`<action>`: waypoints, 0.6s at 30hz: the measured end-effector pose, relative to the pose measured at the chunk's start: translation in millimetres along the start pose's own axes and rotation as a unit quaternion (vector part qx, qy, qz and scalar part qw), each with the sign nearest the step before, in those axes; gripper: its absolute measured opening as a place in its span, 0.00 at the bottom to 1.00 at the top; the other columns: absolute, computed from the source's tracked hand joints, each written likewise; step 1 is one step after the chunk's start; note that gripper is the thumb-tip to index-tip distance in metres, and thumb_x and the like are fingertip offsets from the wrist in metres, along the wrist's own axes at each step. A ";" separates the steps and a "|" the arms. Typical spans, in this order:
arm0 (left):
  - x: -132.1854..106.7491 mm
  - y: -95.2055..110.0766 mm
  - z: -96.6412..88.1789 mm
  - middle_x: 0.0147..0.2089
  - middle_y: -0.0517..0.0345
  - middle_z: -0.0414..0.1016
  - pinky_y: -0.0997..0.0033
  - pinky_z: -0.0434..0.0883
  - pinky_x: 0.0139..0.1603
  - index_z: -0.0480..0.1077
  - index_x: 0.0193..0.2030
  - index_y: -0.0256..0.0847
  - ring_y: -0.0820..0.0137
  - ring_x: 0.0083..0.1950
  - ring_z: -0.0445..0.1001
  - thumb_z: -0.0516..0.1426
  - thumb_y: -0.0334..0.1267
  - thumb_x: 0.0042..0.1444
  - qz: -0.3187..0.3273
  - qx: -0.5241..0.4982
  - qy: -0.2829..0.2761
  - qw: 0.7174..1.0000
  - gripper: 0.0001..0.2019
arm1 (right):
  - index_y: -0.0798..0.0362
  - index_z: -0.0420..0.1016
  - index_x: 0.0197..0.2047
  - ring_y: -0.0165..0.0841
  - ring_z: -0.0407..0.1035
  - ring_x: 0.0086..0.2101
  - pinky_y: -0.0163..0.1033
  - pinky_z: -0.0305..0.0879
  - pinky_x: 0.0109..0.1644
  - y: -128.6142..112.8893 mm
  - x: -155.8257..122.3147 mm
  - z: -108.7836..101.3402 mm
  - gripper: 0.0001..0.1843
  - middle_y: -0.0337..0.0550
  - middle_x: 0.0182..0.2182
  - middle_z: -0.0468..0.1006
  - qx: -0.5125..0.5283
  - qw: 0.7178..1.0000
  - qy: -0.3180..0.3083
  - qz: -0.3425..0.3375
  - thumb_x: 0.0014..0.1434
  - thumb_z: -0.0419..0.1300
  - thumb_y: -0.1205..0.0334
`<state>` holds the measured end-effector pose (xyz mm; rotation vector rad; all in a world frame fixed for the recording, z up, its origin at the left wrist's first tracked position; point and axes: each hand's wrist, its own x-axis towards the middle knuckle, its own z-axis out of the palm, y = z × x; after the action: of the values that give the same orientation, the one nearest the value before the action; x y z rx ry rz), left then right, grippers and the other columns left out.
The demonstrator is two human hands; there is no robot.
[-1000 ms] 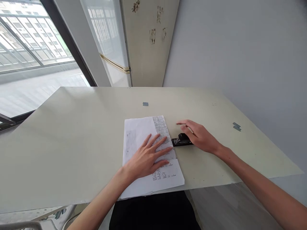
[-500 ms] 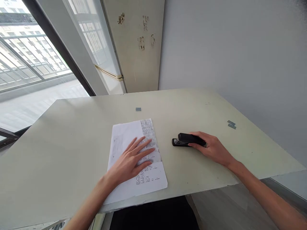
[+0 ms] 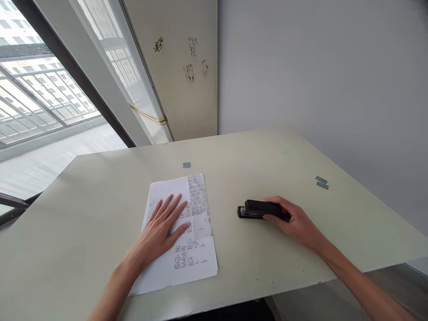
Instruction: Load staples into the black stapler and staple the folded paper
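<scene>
My left hand (image 3: 162, 227) lies flat with fingers spread on the left part of a white sheet of paper (image 3: 200, 263). Printed text shows along the paper's right side, with a dense block of small print at the top right corner. To the right of the sheet and apart from it, a black stapler (image 3: 259, 209) rests on the table, its front end pointing left. My right hand (image 3: 294, 220) is wrapped round the stapler's rear end, thumb on the near side and fingers over the far side. A bit of red shows by the fingers.
The pale table (image 3: 93, 209) has a chipped front edge. Two staple strips (image 3: 186, 165) lie beyond the paper, and two more staple strips (image 3: 322, 182) lie at the far right. Behind stand a grey wall (image 3: 317, 67), a stained cream panel (image 3: 180, 102) and a window at left.
My left hand has shifted left across the sheet, uncovering more print. The paper sits slightly farther left and from the front edge. My right hand keeps its hold on the stapler; the camera has tilted up.
</scene>
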<state>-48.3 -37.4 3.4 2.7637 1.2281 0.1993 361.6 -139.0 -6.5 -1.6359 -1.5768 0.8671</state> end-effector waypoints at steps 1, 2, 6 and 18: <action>1.5 0.5 -1.6 0.82 0.62 0.42 0.36 0.48 0.78 0.43 0.80 0.58 0.51 0.81 0.42 0.51 0.56 0.73 -0.002 -0.001 0.002 1.000 0.34 | 0.38 0.76 0.55 0.43 0.77 0.44 0.46 0.76 0.42 1.0 0.4 -1.4 0.20 0.42 0.51 0.82 0.012 1.000 0.001 0.012 0.67 0.58 0.39; 2.6 1.8 -3.0 0.82 0.61 0.42 0.37 0.48 0.78 0.43 0.80 0.58 0.52 0.81 0.41 0.51 0.56 0.73 -0.005 -0.001 0.006 1.000 0.34 | 0.39 0.76 0.55 0.44 0.77 0.46 0.46 0.77 0.45 1.9 1.2 -2.4 0.20 0.42 0.52 0.82 0.030 0.999 0.008 0.023 0.69 0.56 0.38; 4.3 8.4 -3.4 0.82 0.59 0.41 0.37 0.48 0.79 0.40 0.81 0.57 0.53 0.82 0.41 0.50 0.55 0.74 -0.016 0.006 0.017 1.000 0.34 | 0.42 0.78 0.51 0.45 0.75 0.55 0.49 0.73 0.59 2.3 7.8 -0.2 0.25 0.45 0.53 0.82 0.104 0.991 0.063 0.048 0.73 0.46 0.38; 18.8 25.4 21.3 0.82 0.58 0.45 0.38 0.49 0.78 0.44 0.81 0.54 0.52 0.81 0.41 0.48 0.51 0.75 -0.012 0.017 0.060 0.998 0.31 | 0.43 0.75 0.56 0.43 0.77 0.43 0.45 0.76 0.44 -2.5 4.7 3.9 0.23 0.46 0.48 0.83 -0.022 0.999 -0.010 -0.043 0.65 0.63 0.39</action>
<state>-13.8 -41.4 -12.3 2.8017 1.3030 0.3484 357.2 -134.1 -6.5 -1.5827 -1.6783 0.8109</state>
